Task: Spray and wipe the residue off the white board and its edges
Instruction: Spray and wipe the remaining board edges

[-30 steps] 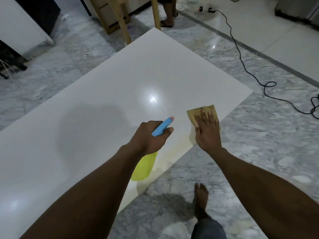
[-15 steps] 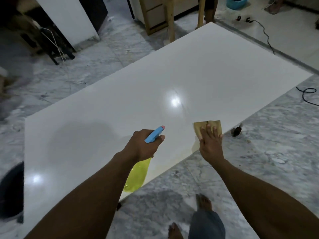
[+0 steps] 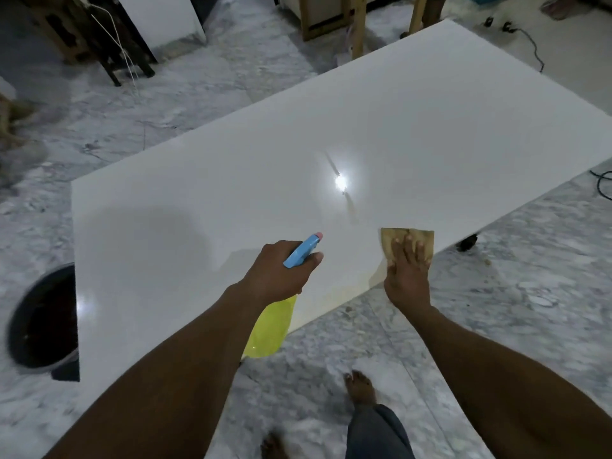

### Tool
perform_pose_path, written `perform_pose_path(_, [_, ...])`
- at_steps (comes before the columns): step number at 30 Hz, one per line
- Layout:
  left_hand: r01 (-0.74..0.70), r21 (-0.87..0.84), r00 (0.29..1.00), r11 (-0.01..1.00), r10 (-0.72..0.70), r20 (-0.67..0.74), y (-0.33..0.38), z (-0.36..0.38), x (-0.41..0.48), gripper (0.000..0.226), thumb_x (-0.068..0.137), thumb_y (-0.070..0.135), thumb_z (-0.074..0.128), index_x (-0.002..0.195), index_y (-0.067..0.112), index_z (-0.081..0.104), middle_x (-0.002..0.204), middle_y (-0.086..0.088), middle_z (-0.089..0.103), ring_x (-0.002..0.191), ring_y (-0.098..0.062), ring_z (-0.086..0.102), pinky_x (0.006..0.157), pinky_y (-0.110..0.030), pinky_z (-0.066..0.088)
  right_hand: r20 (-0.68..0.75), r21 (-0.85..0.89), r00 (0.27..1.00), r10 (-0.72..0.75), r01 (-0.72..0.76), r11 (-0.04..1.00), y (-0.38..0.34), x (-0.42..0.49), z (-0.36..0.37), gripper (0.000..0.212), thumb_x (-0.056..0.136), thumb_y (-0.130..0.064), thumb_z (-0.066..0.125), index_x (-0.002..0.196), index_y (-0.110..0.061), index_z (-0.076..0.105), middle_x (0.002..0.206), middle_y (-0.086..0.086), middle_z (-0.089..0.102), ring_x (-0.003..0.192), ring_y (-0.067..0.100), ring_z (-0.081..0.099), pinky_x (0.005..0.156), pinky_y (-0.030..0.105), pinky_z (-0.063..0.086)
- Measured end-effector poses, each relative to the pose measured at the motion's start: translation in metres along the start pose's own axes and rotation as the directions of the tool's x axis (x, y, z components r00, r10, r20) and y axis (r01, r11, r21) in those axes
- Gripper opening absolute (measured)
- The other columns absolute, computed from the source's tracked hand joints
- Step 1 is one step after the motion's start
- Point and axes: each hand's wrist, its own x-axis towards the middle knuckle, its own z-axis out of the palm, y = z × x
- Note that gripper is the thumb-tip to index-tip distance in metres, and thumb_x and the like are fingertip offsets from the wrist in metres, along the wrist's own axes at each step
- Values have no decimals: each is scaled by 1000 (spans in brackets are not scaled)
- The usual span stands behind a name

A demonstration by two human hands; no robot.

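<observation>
A large glossy white board (image 3: 381, 127) lies flat, low over a marble floor. My left hand (image 3: 281, 270) grips a spray bottle (image 3: 270, 329) with a yellow body and a blue trigger head, held over the board's near edge, nozzle pointing toward the board's middle. My right hand (image 3: 407, 276) presses flat on a tan cloth (image 3: 390, 238) at the near edge of the board. A faint yellowish smear shows on the board between the two hands.
A black bucket (image 3: 43, 319) sits on the floor at the board's left end. Wooden table legs (image 3: 359, 24) and dark furniture (image 3: 109, 41) stand beyond the far edge. A black cable (image 3: 533, 48) runs at right. My bare feet (image 3: 361, 389) stand by the near edge.
The view has shifted left along the board, so the bucket and left end now show. My right hand slid the cloth left along the near edge. The bottle stays in my left hand.
</observation>
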Motion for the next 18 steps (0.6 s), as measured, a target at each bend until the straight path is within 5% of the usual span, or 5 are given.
perform_pose_path(14, [-72, -19, 997, 997, 71, -26, -192, -108, -90, 38, 104, 45, 61, 115, 11, 73, 68, 0, 63, 59, -16, 76, 49, -6, 44, -167, 81, 985, -49, 63, 995, -175, -156, 155, 55, 97, -21, 31, 150, -10, 36, 163, 12, 19, 151, 35, 7, 118, 61, 16])
perform_pose_path(18, [-44, -9, 998, 999, 44, -55, -273, -147, -134, 38, 104, 45, 61, 101, 8, 70, 62, 2, 61, 55, -13, 75, 56, -19, 46, -166, 92, 985, -56, 72, 993, -254, -212, 208, 53, 98, -20, 32, 150, -9, 36, 164, 12, 17, 152, 34, 3, 119, 59, 14])
